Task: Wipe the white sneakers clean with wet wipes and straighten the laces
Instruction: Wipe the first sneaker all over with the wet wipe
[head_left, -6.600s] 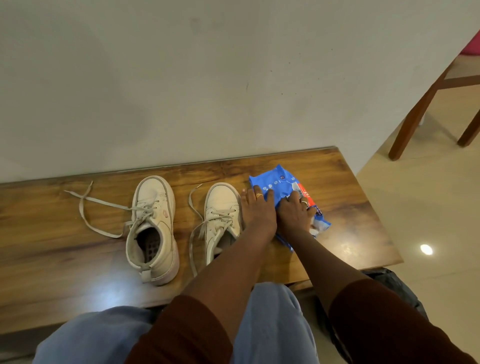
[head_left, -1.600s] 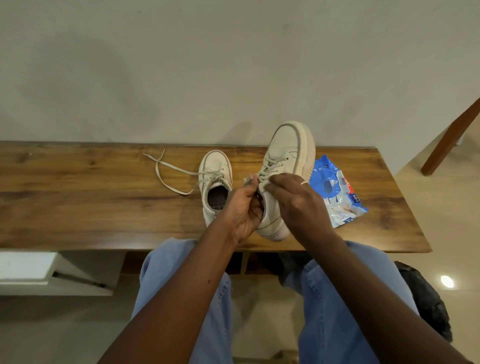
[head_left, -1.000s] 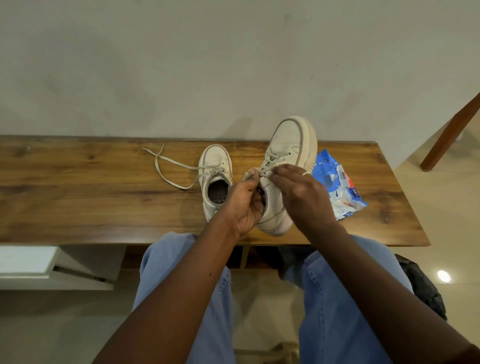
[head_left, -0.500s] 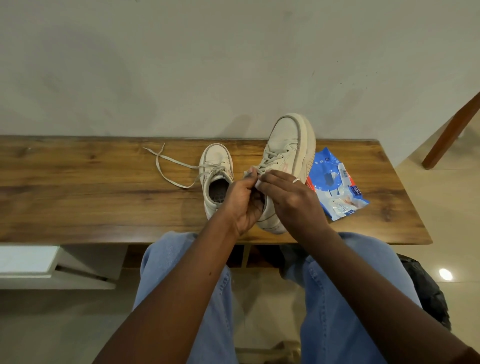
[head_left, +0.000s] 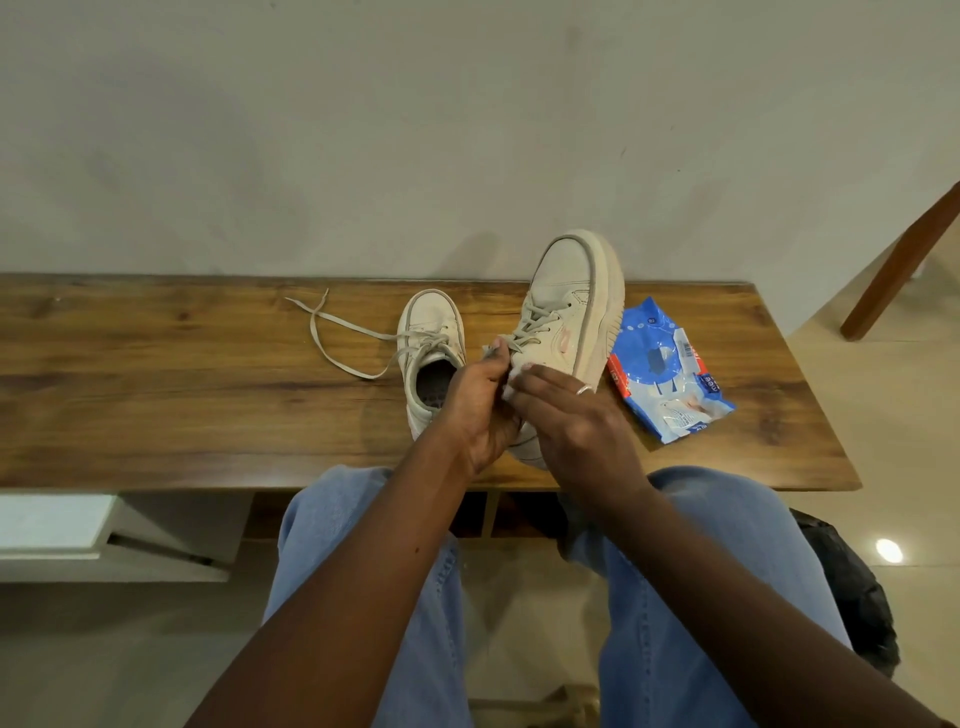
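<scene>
Viewing through the head camera, I see 2 hands on 1 sneaker.

1. The left hand (head_left: 480, 410) grips the raised sneaker (head_left: 566, 312) at its collar. The fingers are curled round the heel end and the thumb points up beside the lowest laces.
2. The right hand (head_left: 576, 415), with a ring (head_left: 584, 389) on 1 finger, lies over the sneaker's side. Its fingers are nearly straight and press a small white wipe (head_left: 511, 383) against the upper near the collar. I cannot see the thumb.
3. The raised sneaker is tilted, toe up and away from me, sole facing right, heel low over the near edge of the tabletop (head_left: 156, 389).
4. The other sneaker (head_left: 431, 353) stands flat on the tabletop just left of the hands. Its loose laces (head_left: 337, 332) trail to the left.
5. The blue wet-wipes pack (head_left: 665, 369) lies on the tabletop just right of the raised sneaker.

Blue jeans (head_left: 363, 571) fill the foreground. A wooden chair leg (head_left: 904, 260) stands at far right.
</scene>
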